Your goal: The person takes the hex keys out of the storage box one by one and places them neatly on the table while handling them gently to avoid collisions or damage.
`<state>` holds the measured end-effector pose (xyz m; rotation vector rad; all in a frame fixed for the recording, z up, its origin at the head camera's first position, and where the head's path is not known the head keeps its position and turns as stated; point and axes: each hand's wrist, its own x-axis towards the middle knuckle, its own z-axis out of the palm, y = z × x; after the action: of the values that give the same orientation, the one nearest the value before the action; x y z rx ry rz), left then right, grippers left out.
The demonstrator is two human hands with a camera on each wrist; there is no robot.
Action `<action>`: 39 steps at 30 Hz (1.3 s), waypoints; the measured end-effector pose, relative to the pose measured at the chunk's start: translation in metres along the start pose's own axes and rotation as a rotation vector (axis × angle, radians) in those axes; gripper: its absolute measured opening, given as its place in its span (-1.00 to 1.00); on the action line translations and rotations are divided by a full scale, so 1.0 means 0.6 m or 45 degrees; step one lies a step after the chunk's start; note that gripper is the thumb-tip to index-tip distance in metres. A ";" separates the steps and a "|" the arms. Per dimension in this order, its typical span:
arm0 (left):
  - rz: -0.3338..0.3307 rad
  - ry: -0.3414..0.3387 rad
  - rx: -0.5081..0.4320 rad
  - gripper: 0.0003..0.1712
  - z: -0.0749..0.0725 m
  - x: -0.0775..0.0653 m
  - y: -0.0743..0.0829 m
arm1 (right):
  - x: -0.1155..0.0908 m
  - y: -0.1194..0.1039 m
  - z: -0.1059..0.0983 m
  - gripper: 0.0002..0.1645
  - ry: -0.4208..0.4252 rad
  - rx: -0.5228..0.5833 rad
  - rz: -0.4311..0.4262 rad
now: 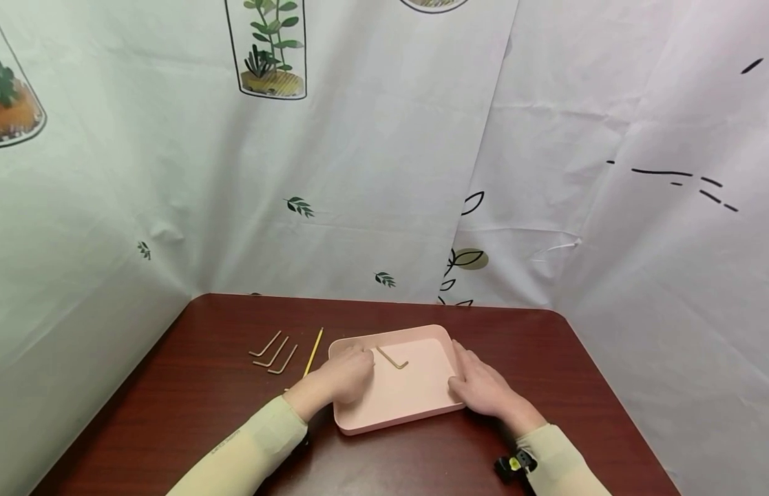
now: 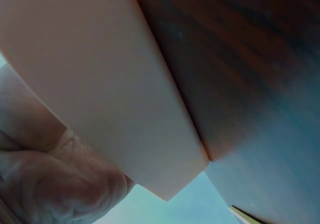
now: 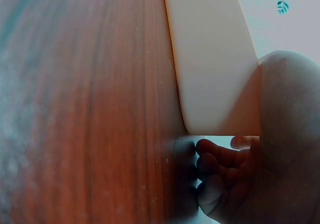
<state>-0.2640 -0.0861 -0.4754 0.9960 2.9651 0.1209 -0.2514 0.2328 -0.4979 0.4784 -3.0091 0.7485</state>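
A pink tray lies on the table. Inside it, near the far wall, is a brass-coloured hex key. My left hand reaches over the tray's left side with its fingers curled down. A small end of what looks like another hex key shows at those fingers, and the rest is hidden. In the left wrist view, the palm shows beyond the tray wall. My right hand grips the tray's right side, thumb at the inner wall and fingers along the outside.
Left of the tray lie several brass-coloured hex keys in a slanted row. A yellow pencil lies between them and the tray, partly behind the left forearm. A printed white cloth hangs around the dark red table.
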 end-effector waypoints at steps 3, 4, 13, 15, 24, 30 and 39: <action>-0.003 -0.002 -0.008 -0.94 -0.001 -0.002 0.001 | -0.001 0.001 0.001 -0.02 -0.002 0.003 -0.003; -0.005 0.000 -0.012 -0.94 -0.001 -0.002 0.001 | -0.001 0.000 0.001 -0.02 -0.002 0.005 -0.006; -0.056 -0.003 -0.028 -0.86 -0.005 -0.002 0.001 | 0.000 -0.002 0.000 -0.02 0.006 0.006 0.000; -0.053 0.008 -0.025 -0.85 -0.006 -0.003 0.001 | 0.000 -0.002 0.001 -0.02 0.006 0.008 0.001; -0.070 0.025 -0.055 -0.77 -0.015 -0.006 0.002 | 0.001 0.001 0.001 -0.01 0.011 0.000 -0.010; -0.089 0.048 -0.099 -0.78 -0.021 -0.007 0.002 | 0.000 0.000 -0.002 0.00 0.009 0.000 -0.009; -0.090 0.106 -0.102 -0.94 -0.034 -0.013 -0.004 | 0.000 -0.001 0.000 0.00 0.001 0.010 -0.003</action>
<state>-0.2599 -0.0939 -0.4554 0.8978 3.0385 0.2853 -0.2515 0.2324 -0.4977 0.4816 -3.0052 0.7605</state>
